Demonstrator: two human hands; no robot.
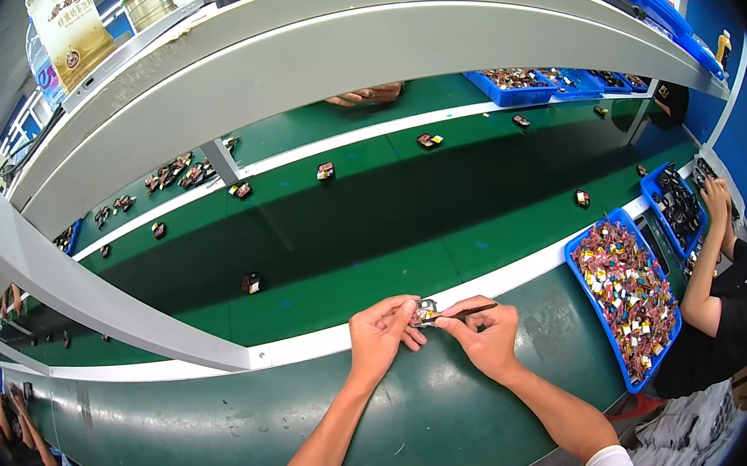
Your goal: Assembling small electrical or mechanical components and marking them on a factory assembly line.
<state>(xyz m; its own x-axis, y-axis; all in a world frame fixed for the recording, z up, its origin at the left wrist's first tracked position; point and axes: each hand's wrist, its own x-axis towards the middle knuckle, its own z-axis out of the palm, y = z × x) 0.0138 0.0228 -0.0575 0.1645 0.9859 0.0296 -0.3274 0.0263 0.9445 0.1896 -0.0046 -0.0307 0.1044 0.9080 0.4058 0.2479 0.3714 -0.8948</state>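
My left hand (pixel 379 337) pinches a small electronic assembly (pixel 424 310), dark and silvery with a pale yellow spot, between thumb and fingers. It is held just above the near edge of the green bench. My right hand (pixel 485 338) grips a thin dark stick-shaped tool (pixel 477 309); I cannot make out its exact kind. The tool's left end reaches to the assembly, close to my right fingertips. Fingers of both hands cover part of the assembly, so its details are hidden.
A blue tray (pixel 576 277) of small red, yellow and white parts sits right of my hands. Beyond it, a person's arm (pixel 703 285) is beside a blue tray (pixel 700 240) of black parts. Assemblies lie spaced along the green belt (pixel 413 265). A grey shelf beam (pixel 354 48) spans above.
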